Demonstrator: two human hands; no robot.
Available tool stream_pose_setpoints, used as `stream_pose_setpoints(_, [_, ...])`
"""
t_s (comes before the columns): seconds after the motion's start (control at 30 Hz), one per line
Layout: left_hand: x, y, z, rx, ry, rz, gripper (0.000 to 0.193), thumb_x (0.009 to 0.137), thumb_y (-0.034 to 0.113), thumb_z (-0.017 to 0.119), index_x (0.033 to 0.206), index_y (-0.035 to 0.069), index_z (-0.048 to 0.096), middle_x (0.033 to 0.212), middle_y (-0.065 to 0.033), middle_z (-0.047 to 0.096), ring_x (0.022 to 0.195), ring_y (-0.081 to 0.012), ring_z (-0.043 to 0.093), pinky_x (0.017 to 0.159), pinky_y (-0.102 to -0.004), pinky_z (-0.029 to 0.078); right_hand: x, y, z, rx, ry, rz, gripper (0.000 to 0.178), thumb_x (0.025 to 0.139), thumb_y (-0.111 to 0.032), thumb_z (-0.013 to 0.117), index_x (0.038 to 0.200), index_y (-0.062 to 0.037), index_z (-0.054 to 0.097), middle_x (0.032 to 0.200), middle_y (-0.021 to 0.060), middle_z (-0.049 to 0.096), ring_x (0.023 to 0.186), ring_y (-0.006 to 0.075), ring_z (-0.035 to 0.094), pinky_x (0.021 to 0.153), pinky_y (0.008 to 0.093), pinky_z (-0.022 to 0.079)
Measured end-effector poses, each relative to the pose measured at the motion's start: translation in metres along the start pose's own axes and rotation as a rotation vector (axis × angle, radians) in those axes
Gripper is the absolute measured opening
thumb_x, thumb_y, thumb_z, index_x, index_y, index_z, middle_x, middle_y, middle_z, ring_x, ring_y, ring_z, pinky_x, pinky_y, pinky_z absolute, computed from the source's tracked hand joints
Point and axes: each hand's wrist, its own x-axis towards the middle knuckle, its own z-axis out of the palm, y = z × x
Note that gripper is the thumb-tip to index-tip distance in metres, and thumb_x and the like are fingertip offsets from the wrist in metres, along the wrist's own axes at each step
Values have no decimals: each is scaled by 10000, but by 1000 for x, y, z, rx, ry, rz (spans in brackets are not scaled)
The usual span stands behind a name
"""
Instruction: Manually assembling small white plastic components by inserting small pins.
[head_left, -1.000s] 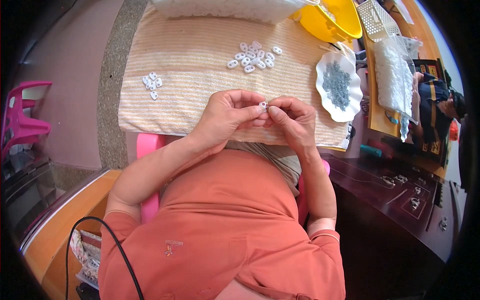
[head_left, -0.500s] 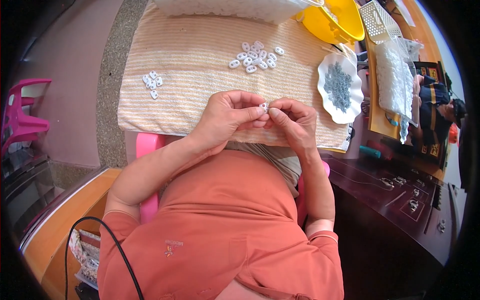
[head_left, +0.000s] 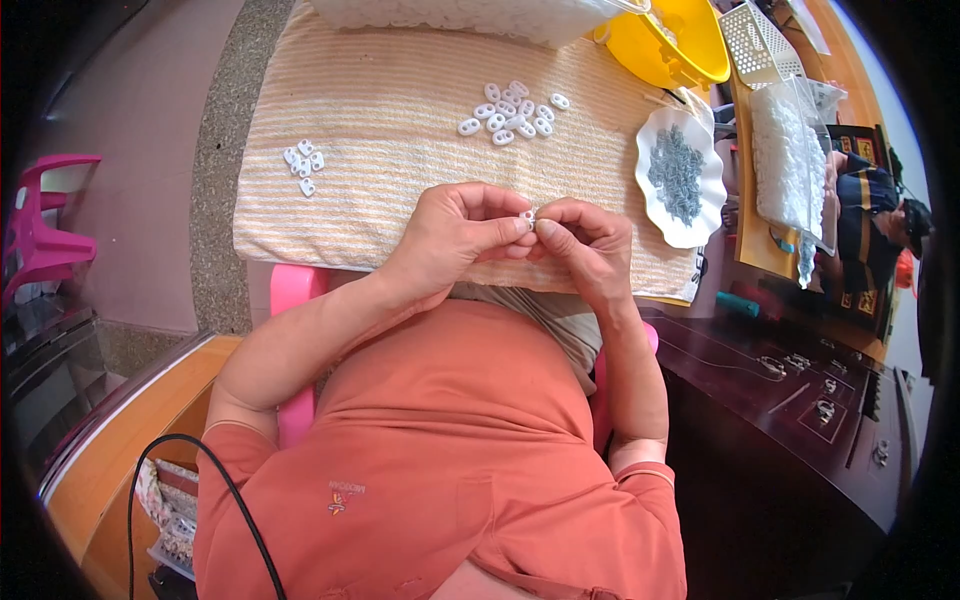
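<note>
Magenta plastic chair stands far left; black cable curves lower left; perforated white basket sits upper right.

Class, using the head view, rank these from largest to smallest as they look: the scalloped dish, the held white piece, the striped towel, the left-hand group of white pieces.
1. Striped towel
2. Scalloped dish
3. Left-hand group of white pieces
4. Held white piece, partly hidden, yet plainly smallest

White piece: small, round hole showing, partly covered
Pose: pinched between left fingers and right fingers, tilt too small to tell
Place: raised above the towel-covered desk, by its near edge
</note>
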Motion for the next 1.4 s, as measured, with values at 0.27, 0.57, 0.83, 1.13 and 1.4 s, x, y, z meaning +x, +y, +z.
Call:
stream_pose_setpoints(0.27, [0, -3, 1, 58, 2, 25, 170, 861, -4, 640, 1025, -45, 622, 934, -100, 666, 830, -149, 668, 762, -263, 579, 0, 2, 0, -12, -12, -4, 79, 890, -26, 628, 933, 34, 655, 808, 68, 669, 708, 109, 640, 637, 222, 532])
stream_pose_setpoints(0.57, [-2, -5, 2, 16, 1, 47, 159, 868, 2, 636, 1021, -39, 621, 926, -96, 669, 822, -140, 665, 760, -252, 570, -1, 3, 0, -52, -3, -19, 84, 895, -31, 624, 939, 27, 665, 822, 51, 673, 723, 86, 634, 647, 207, 526])
stream_pose_setpoints(0.83, [-2, -5, 1, 5, -9, 50, 161, 870, 6, 635, 1026, -30, 620, 939, -91, 669, 826, -132, 662, 760, -244, 560, -1, 3, -1, -35, -15, -2, 102, 902, -15, 605, 975, 30, 661, 866, 52, 668, 747, 86, 632, 664, 207, 524])
stream_pose_setpoints(1.13, [-2, -3, 2, -10, -10, 40, 161, 870, 12, 637, 1026, -25, 619, 937, -89, 670, 824, -136, 662, 764, -253, 560, -1, 3, -1, -33, 7, 9, 104, 900, -7, 605, 980, 35, 657, 865, 62, 669, 746, 95, 636, 666, 211, 528])
stream_pose_setpoints(1.4, [-2, -4, 2, -5, 2, 48, 155, 872, 23, 638, 1017, -25, 610, 907, -94, 673, 806, -136, 655, 754, -255, 555, -2, 3, -2, -12, 21, -6, 134, 867, -25, 656, 976, 53, 653, 895, 83, 664, 779, 126, 650, 688, 234, 547])
